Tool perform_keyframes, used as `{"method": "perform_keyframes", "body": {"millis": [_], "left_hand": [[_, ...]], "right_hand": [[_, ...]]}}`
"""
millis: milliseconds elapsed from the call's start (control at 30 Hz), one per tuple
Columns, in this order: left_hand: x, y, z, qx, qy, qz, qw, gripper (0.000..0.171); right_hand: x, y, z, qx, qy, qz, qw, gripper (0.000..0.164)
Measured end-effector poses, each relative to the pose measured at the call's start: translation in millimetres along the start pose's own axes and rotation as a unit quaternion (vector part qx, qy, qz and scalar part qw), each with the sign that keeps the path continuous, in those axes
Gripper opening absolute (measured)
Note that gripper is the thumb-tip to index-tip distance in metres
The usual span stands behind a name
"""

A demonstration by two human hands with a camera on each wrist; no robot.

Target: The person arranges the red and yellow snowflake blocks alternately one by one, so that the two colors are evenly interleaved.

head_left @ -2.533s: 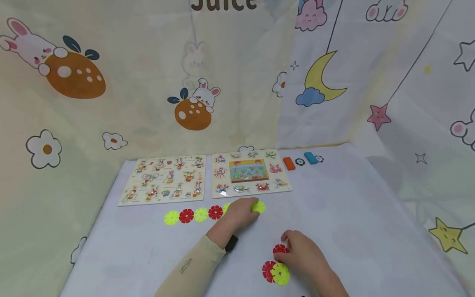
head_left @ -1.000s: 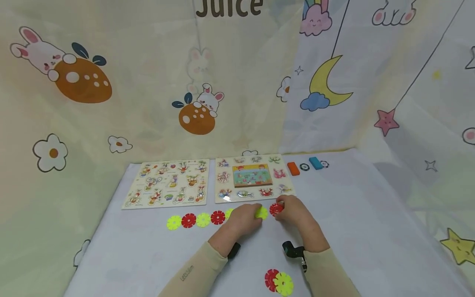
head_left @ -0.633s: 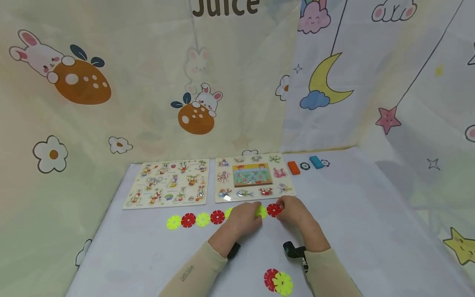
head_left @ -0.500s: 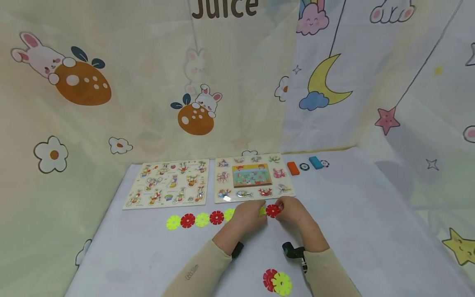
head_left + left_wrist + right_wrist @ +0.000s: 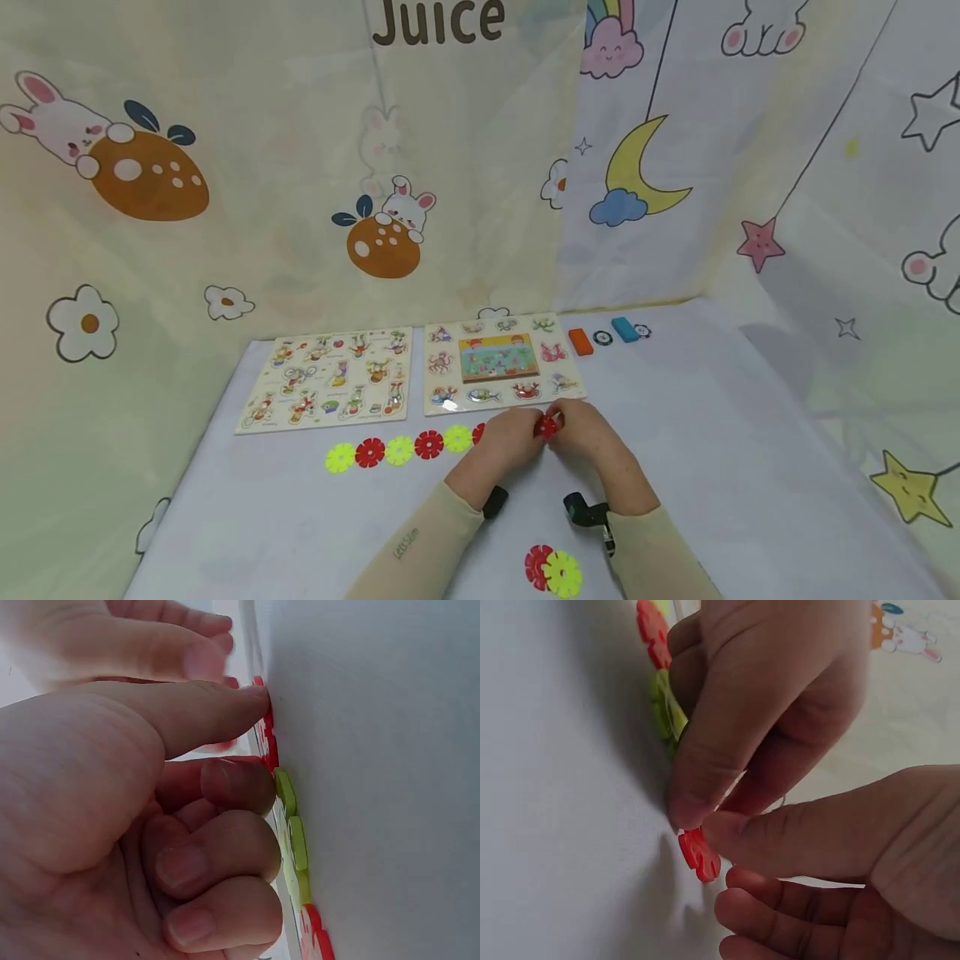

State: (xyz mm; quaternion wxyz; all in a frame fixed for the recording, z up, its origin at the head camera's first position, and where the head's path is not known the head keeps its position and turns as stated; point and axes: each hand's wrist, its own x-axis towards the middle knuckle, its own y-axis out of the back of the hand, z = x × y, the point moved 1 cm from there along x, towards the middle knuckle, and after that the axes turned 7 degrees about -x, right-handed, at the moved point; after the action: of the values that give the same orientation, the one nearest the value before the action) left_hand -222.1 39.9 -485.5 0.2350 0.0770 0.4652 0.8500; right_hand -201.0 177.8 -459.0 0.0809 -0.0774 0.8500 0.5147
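Observation:
A red snowflake building disc (image 5: 548, 427) lies at the right end of a row of discs, alternating yellow (image 5: 341, 457) and red (image 5: 370, 452). My left hand (image 5: 510, 442) pinches its left side between thumb and forefinger and covers part of the row. On its right side, the thumb and forefinger of my right hand (image 5: 591, 435) hold the same disc. In the right wrist view, the red disc (image 5: 699, 856) stands out below both thumbs. The left hand's other fingers (image 5: 225, 855) are curled beside a yellow disc (image 5: 289, 825).
Nearer me lie a red disc (image 5: 537, 567) and a yellow disc (image 5: 563, 575), overlapping. Behind the row are two picture puzzle boards, one left (image 5: 322, 379) and one right (image 5: 558, 379). An orange block (image 5: 581, 342), a blue block (image 5: 624, 329) and small wheels (image 5: 603, 338) sit at the back.
The right hand has brought a red disc from near me to the row's right end. The left hand has slid right, from a yellow disc onto that red one.

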Motion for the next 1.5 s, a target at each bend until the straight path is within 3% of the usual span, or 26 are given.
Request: {"method": "perform_keyframes", "body": {"millis": [167,333,467,633,867,1067,1200,1367,1500], "left_hand": [[0.0,2.0,-2.8,0.015,-0.011,0.000,0.9998,0.032],[-1.3,1.4,-3.9,0.034,-0.008,-0.003,0.9994,0.043],[-3.7,0.0,-2.7,0.025,-0.004,-0.006,0.9997,0.045],[-5.5,0.0,-3.0,0.022,-0.003,0.000,0.9998,0.042],[-4.1,0.3,-3.2,0.024,-0.007,0.005,0.9997,0.040],[-5.4,-1.0,-3.0,0.022,-0.004,-0.004,0.9997,0.039],[-5.7,-1.1,-3.8,0.026,-0.002,-0.002,0.9997,0.042],[-5.5,-0.9,-3.5,0.022,-0.012,0.001,0.9997,0.042],[-5.0,-2.7,-3.5,0.025,-0.012,0.002,0.9996,0.043]], "right_hand": [[-38,0,-6,-0.005,0.020,-0.009,1.000,0.028],[-85,-13,-7,0.013,0.043,-0.083,0.996,0.028],[-116,-26,-2,0.042,0.028,-0.148,0.988,0.042],[-135,-43,3,0.056,0.025,-0.164,0.985,0.050],[-134,-46,-6,0.033,-0.003,-0.167,0.985,0.051],[-124,-26,-1,0.115,0.035,-0.170,0.978,0.034],[-100,-5,4,0.150,0.051,-0.115,0.981,0.030],[-63,14,13,0.143,-0.007,-0.011,0.990,0.036],[-33,18,24,0.143,-0.050,0.036,0.988,0.037]]}}
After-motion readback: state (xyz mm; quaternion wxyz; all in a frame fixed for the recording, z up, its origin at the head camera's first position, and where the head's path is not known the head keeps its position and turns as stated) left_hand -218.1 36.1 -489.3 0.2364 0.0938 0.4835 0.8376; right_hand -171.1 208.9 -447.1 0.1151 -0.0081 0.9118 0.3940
